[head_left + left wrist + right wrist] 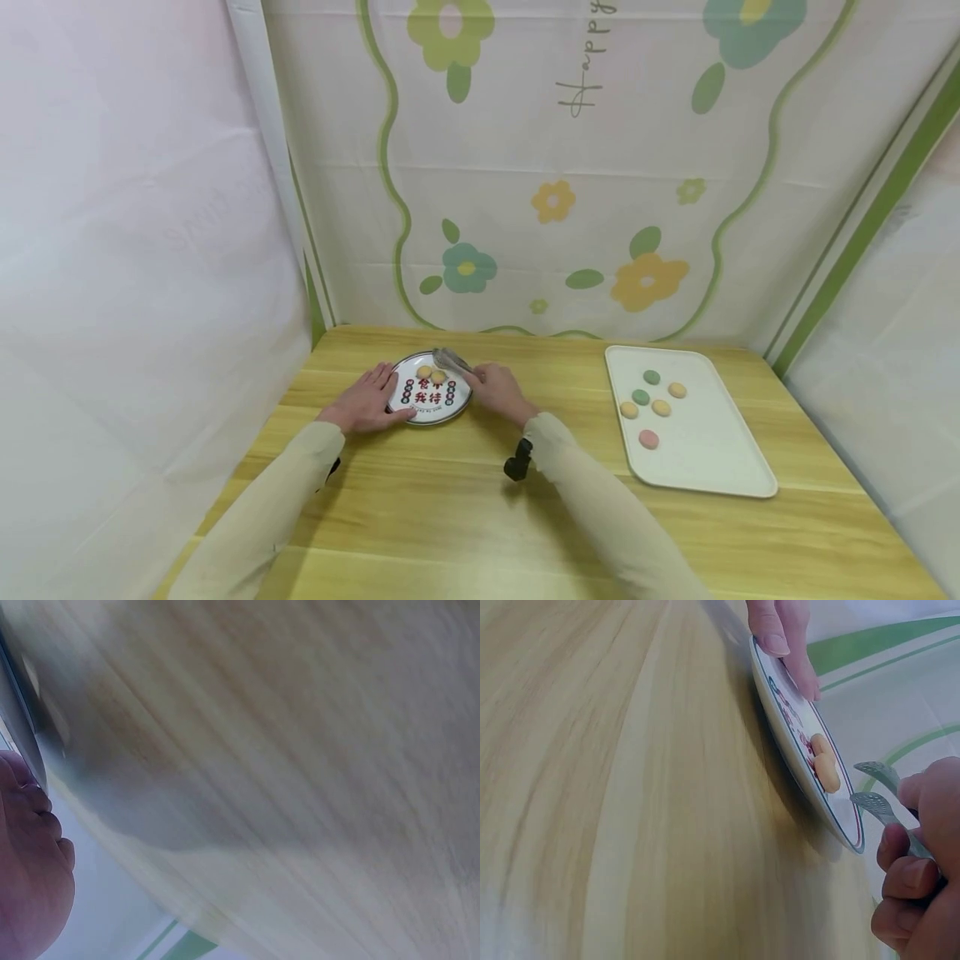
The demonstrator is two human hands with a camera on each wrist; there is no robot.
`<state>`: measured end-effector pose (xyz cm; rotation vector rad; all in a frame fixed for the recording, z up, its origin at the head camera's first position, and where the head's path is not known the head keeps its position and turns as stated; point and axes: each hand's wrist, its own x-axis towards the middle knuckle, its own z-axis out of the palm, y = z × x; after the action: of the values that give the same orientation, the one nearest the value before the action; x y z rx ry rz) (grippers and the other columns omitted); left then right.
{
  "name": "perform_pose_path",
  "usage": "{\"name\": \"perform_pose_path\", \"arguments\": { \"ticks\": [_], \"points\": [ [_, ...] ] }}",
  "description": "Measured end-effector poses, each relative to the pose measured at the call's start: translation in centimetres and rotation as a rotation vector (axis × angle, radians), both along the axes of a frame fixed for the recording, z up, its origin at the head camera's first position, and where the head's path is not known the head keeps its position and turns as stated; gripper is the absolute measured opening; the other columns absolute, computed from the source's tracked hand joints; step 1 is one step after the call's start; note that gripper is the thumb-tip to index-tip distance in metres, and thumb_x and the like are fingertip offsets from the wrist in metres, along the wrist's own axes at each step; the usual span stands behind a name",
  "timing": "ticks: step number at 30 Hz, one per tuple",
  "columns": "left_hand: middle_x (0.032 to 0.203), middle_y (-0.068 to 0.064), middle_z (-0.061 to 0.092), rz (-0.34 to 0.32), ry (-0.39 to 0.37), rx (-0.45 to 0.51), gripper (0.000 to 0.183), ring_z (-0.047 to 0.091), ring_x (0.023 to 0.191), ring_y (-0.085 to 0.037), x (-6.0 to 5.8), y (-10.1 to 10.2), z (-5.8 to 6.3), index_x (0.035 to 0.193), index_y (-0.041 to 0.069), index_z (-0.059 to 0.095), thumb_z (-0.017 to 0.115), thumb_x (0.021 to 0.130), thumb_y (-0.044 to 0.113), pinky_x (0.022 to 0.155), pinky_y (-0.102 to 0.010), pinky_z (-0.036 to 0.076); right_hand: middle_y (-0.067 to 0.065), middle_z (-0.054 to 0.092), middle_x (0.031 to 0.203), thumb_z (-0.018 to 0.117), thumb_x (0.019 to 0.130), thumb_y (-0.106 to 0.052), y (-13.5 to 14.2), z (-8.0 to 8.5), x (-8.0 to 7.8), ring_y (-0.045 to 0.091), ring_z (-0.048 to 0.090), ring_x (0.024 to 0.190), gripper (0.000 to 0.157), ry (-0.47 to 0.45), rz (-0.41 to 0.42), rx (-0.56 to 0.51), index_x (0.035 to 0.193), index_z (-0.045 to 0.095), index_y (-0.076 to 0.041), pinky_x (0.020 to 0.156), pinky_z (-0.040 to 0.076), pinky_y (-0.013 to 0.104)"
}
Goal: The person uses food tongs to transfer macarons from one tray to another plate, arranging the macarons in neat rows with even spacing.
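A round white plate (pixel 453 406) with dark rim lines and red and black characters lies on the table. Two yellow round cookies (pixel 825 772) sit together on it, leaning on each other. My left hand (pixel 365 402) holds the plate at its left side, thumb over the near rim and fingers along the far left rim. With my right hand (pixel 500 390) I grip small metal tongs (pixel 885 810) with perforated tips. The tong tips stand apart over the plate's right side, close to the cookies and holding nothing. The left wrist view shows only part of the left hand (pixel 34 862).
On the right of the wooden table (pixel 420 517) lies a white rectangular tray (pixel 712 450) with several yellow and green cookies and a pink cookie (pixel 648 439). A flower-printed cloth (pixel 510 250) hangs behind the table, and pale cloth panels flank both sides.
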<state>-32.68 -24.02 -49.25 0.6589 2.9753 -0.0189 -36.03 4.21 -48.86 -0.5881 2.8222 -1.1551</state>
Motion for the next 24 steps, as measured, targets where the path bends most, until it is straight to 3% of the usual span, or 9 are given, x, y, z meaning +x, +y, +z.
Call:
{"name": "perform_pose_path", "arguments": {
  "ticks": [8,16,24],
  "points": [
    [0.152,-0.023,0.011,0.005,-0.004,-0.015,0.101,0.011,0.14,-0.037,-0.2,0.1,-0.1,0.145,-0.006,0.019,0.03,0.084,0.075,0.114,-0.047,0.013,-0.004,0.05,0.052,0.051,0.095,-0.035,0.6,0.6,0.3,0.009,0.042,0.042,0.032,0.02,0.0,0.016,0.087,0.068,-0.009,0.039,0.035,0.022],
    [0.152,-0.024,0.011,0.002,-0.006,-0.01,0.103,0.009,0.141,-0.037,-0.4,0.0,-0.4,0.145,-0.006,0.018,0.029,0.084,0.075,0.114,-0.047,0.013,-0.002,0.051,0.053,0.051,0.094,-0.041,1.9,1.7,1.3,0.01,0.04,0.042,0.038,0.065,0.003,0.008,0.085,0.068,-0.008,0.038,0.033,0.023],
    [0.152,-0.024,0.01,0.002,-0.007,0.003,0.104,0.009,0.14,-0.037,-0.3,-0.1,-0.3,0.144,-0.008,0.018,0.028,0.083,0.076,0.114,-0.048,0.012,-0.004,0.048,0.052,0.051,0.093,-0.041,3.7,2.5,2.6,0.009,0.037,0.041,0.032,0.102,-0.003,-0.016,0.081,0.065,-0.015,0.038,0.031,0.024]
  ]
}}
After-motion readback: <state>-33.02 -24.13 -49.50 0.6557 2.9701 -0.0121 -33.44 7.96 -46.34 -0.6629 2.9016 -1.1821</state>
